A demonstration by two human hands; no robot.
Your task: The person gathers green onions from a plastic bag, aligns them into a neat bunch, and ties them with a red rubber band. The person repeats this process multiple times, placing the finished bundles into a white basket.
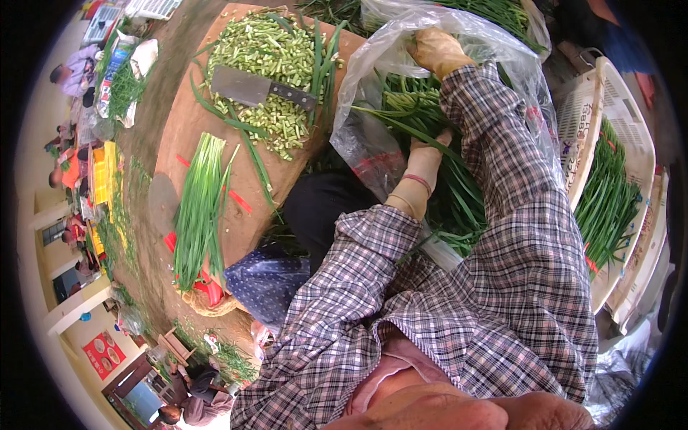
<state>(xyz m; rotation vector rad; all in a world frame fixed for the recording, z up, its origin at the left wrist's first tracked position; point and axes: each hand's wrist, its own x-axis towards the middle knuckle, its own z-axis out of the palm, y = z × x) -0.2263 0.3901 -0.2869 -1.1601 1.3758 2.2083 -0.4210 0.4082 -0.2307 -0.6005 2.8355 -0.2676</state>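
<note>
A clear plastic bag (359,115) stands before me with its mouth spread. It holds long green garlic chives (411,107). My right hand (438,49), in a tan glove, grips the bag's far rim. Inside the bag is my left hand (424,150), gloved, with bands around the wrist. Leaves cover its fingers, so its grip is hidden. On the wooden board (177,118) to the left, a cleaver (244,86) with a black handle lies flat on a heap of chopped pale stems (263,43). A bundle of chives (200,209) rests on the board's near part.
At right stands a white plastic basket (588,145) bearing writing, with more chives (607,204) inside. Red strips (236,200) lie on the board. Far left, several people sit near yellow crates (102,174). Another person (199,406) is at the lower left, near a wooden stool (174,348).
</note>
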